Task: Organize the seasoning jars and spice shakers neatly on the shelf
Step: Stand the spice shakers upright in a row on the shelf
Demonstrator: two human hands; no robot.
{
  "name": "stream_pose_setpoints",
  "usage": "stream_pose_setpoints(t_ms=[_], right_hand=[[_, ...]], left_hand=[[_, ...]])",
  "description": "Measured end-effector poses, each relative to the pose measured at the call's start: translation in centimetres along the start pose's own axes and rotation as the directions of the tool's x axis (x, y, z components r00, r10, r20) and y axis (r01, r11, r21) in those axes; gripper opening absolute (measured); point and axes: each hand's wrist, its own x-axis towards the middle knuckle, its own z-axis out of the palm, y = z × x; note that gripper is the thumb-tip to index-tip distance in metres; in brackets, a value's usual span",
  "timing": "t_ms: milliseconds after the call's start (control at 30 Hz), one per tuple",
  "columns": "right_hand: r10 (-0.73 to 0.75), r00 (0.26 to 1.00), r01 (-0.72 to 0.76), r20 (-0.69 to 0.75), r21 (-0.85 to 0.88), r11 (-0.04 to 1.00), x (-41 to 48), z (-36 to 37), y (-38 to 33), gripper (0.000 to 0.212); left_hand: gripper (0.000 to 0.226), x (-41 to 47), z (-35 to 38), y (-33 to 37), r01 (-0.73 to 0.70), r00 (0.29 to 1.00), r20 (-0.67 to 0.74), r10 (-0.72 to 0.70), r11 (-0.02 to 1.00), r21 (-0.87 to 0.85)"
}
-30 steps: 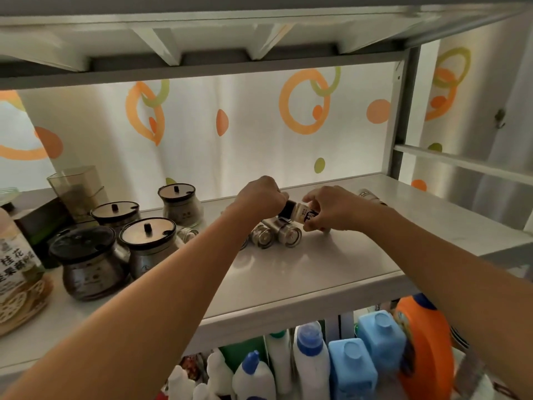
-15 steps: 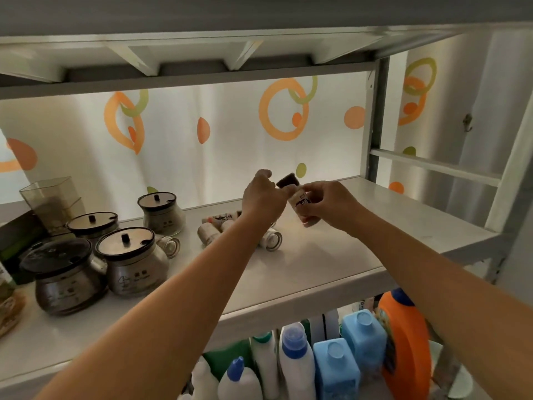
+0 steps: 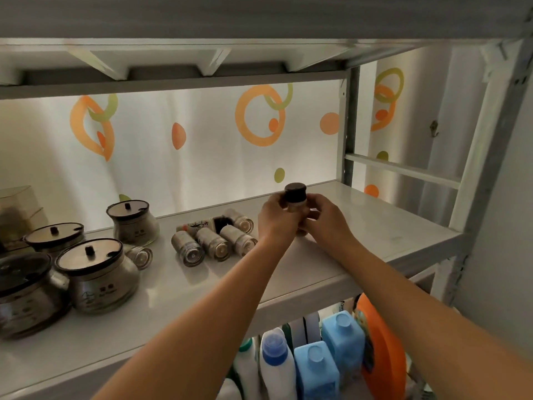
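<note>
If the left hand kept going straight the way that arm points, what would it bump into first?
The left hand already touches the dark-capped shaker it holds together with the right hand. Beyond that the shelf looks bare, so probably the patterned back panel next, though depth is unclear.

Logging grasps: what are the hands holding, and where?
Both hands, left and right, hold one upright shaker by its body, below the dark cap.

Dim, backlit by curtain (image 3: 202, 157), wide-angle edge bending
</note>
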Motion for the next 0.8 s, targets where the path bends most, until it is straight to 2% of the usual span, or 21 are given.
stream_pose_setpoints(t_ms=[100, 200, 300, 433, 600, 800], right_hand=[[-0.001, 1.000, 0.001, -0.022, 0.014, 1.000, -0.1, 0.1, -0.1, 0.044], [-0.022, 0.999, 0.020, -0.027, -0.055, 0.998, -0.2, 0.0, 0.0, 0.042], [-0.014, 1.000, 0.014, -0.006, -0.106, 0.994, -0.1, 0.0, 0.1, 0.040], [0.020, 0.998, -0.008, 0.064, -0.186, 0.983, 0.1, 0.2, 0.5, 0.034], [0.021, 0.996, -0.002, 0.090, -0.213, 0.977, 0.1, 0.2, 0.5, 0.039], [0.019, 0.996, 0.005, 0.086, -0.260, 0.966, 0.1, 0.3, 0.5, 0.040]], left_hand=[[0.045, -0.5, 0.2, -0.5, -0.003, 1.000, -0.002, 0.003, 0.999, -0.049], [0.051, -1.1, 0.4, -1.2, 0.004, 1.000, 0.002, -0.004, 0.998, -0.066], [0.051, -1.3, 0.6, -2.1, 0.064, 0.998, 0.029, -0.061, 0.988, -0.139], [0.051, -1.0, 0.7, -2.8, 0.073, 0.995, 0.084, -0.060, 0.985, -0.156], [0.057, -0.8, 0.7, -3.0, 0.093, 0.992, 0.107, -0.073, 0.977, -0.190], [0.053, -0.8, 0.5, -3.1, 0.091, 0.991, 0.113, -0.071, 0.978, -0.186]])
